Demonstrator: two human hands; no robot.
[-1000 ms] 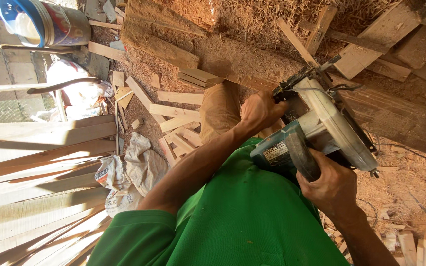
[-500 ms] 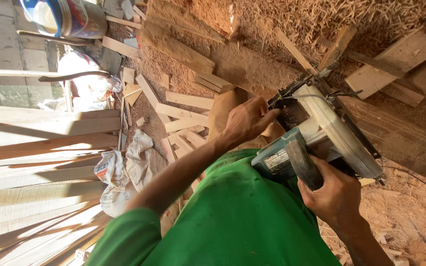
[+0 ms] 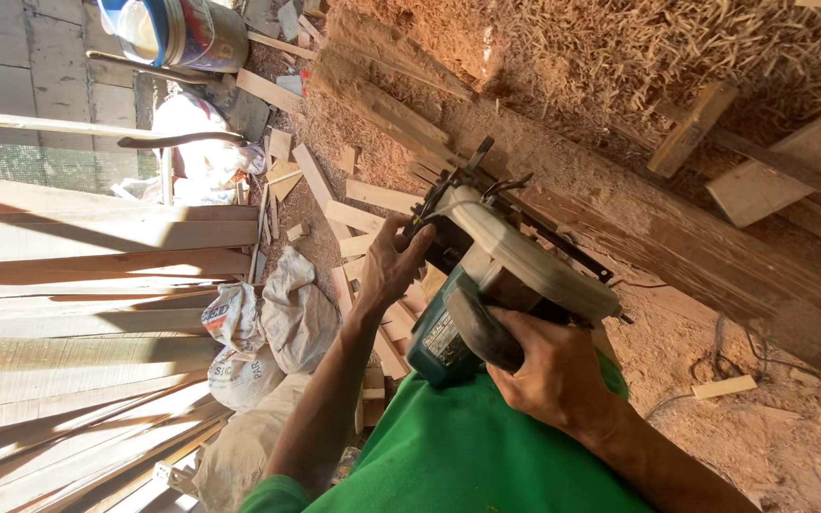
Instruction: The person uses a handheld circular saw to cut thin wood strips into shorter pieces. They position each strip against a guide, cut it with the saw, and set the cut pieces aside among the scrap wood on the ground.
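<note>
two hands are on one tool, a handheld circular saw (image 3: 501,285), and the picture is turned on its side, so positions are given as they appear.

far left: a stack of long pale boards (image 3: 78,285) lies lengthwise, part in shadow. above them a blue and white bucket (image 3: 178,33) sits at the top edge. beside the boards are crumpled white sacks (image 3: 273,318), and short wood offcuts (image 3: 334,204) are scattered on sawdust-covered ground.

centre: the left hand (image 3: 393,266) reaches up from a bare forearm. its fingers are curled against the front of the saw, at the dark part by the guard; how firmly they grip cannot be told. the person's green shirt (image 3: 467,456) fills the bottom of the picture.

the saw has a teal motor housing with a label, a dark handle and a pale, worn blade guard, rounded, with a thin metal base edge behind it. it rests against a long rough timber (image 3: 677,237) coated in sawdust, which runs diagonally from upper centre to the right edge. the blade itself is hidden.

right of centre: the right hand (image 3: 553,370) is clenched around the saw's dark handle, fingers wrapped fully.

far right: wood shavings (image 3: 620,57) are heaped above the timber, with loose planks (image 3: 791,171) lying on them. a small block (image 3: 724,387) lies on the sawdust below.
</note>
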